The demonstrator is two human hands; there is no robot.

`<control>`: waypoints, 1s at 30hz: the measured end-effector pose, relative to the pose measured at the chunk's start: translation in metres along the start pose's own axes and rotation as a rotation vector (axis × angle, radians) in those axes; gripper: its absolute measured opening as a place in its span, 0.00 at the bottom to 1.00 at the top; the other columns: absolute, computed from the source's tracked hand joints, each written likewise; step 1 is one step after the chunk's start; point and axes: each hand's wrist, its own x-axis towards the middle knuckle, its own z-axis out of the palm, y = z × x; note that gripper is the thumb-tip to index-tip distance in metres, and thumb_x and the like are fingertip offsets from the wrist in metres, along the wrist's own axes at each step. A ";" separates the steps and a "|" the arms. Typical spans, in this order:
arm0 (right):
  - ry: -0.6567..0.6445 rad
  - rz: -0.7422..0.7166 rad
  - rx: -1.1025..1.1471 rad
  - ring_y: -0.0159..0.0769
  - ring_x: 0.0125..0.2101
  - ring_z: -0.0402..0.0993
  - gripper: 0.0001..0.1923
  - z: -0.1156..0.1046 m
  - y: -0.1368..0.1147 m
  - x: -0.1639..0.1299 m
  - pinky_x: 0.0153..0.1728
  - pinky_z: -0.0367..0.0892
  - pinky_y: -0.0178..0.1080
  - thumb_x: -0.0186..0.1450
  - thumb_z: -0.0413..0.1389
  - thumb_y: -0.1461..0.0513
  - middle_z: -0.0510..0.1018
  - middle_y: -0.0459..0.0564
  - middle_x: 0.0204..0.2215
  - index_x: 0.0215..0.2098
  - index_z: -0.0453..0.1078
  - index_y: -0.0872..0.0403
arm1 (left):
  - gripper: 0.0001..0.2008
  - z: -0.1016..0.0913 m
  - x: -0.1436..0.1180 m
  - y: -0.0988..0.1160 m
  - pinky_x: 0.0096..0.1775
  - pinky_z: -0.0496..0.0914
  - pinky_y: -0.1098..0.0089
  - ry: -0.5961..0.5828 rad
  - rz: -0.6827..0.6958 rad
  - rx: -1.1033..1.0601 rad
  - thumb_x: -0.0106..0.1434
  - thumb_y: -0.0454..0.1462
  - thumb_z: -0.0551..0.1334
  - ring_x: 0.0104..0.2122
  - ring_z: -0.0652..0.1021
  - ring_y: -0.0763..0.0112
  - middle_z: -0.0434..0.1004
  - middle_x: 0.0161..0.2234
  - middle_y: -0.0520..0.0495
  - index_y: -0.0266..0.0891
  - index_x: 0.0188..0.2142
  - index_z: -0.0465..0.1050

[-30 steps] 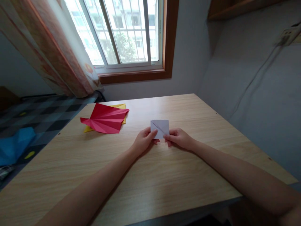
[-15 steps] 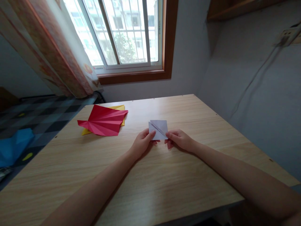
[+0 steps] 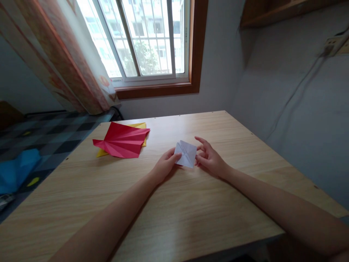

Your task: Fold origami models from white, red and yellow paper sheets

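Observation:
A small folded square of white paper (image 3: 186, 154) is held above the middle of the table, with a diagonal slit running between its flaps. My left hand (image 3: 167, 161) pinches its left corner, thumb on top and fingers underneath. At the paper's right corner is my right hand (image 3: 209, 158), with its index finger raised and fingers apart. The right thumb is close to the paper's edge; whether it touches I cannot tell.
A creased red paper (image 3: 124, 141) overlaps a yellow paper (image 3: 143, 125) at the table's back left. The wooden table (image 3: 169, 211) stands by a window. Left of it, blue paper (image 3: 23, 165) lies on a checked cloth (image 3: 73, 125).
The white paper has turned slightly clockwise in my left hand. My right hand has loosened from its lower right corner and spread its fingers, with the index finger lifted.

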 end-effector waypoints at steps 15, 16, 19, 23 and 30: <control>-0.012 -0.449 -0.547 0.42 0.49 0.74 0.09 -0.006 -0.014 -0.003 0.53 0.72 0.51 0.67 0.56 0.63 0.68 0.54 0.57 0.43 0.77 0.47 | 0.19 -0.001 0.000 0.000 0.39 0.66 0.69 -0.047 0.019 0.042 0.57 0.48 0.67 0.35 0.74 0.66 0.77 0.36 0.48 0.36 0.42 0.73; -0.013 -0.447 -0.548 0.43 0.51 0.73 0.09 -0.006 -0.014 -0.003 0.54 0.71 0.52 0.67 0.56 0.62 0.68 0.54 0.57 0.43 0.78 0.46 | 0.20 0.000 0.000 -0.001 0.38 0.66 0.69 -0.053 0.021 0.042 0.57 0.48 0.67 0.35 0.74 0.67 0.77 0.35 0.48 0.36 0.42 0.73; -0.019 -0.434 -0.533 0.43 0.52 0.72 0.09 -0.006 -0.014 -0.003 0.55 0.71 0.52 0.68 0.56 0.62 0.70 0.53 0.56 0.43 0.78 0.46 | 0.21 0.000 0.000 -0.001 0.37 0.66 0.70 -0.059 0.038 0.061 0.57 0.49 0.68 0.34 0.74 0.68 0.76 0.35 0.49 0.36 0.41 0.71; -0.015 -0.399 -0.501 0.43 0.54 0.72 0.09 -0.007 -0.015 -0.003 0.55 0.70 0.51 0.67 0.57 0.62 0.70 0.55 0.58 0.43 0.78 0.47 | 0.19 0.000 0.000 -0.001 0.36 0.66 0.71 -0.047 0.065 0.118 0.57 0.48 0.67 0.33 0.73 0.69 0.75 0.33 0.50 0.35 0.39 0.71; 0.008 -0.264 -0.425 0.44 0.53 0.73 0.08 -0.006 -0.015 -0.001 0.55 0.67 0.51 0.65 0.59 0.59 0.77 0.54 0.52 0.41 0.79 0.48 | 0.20 0.001 -0.001 0.001 0.38 0.66 0.70 -0.035 0.083 0.146 0.57 0.48 0.67 0.34 0.73 0.68 0.74 0.33 0.51 0.36 0.40 0.71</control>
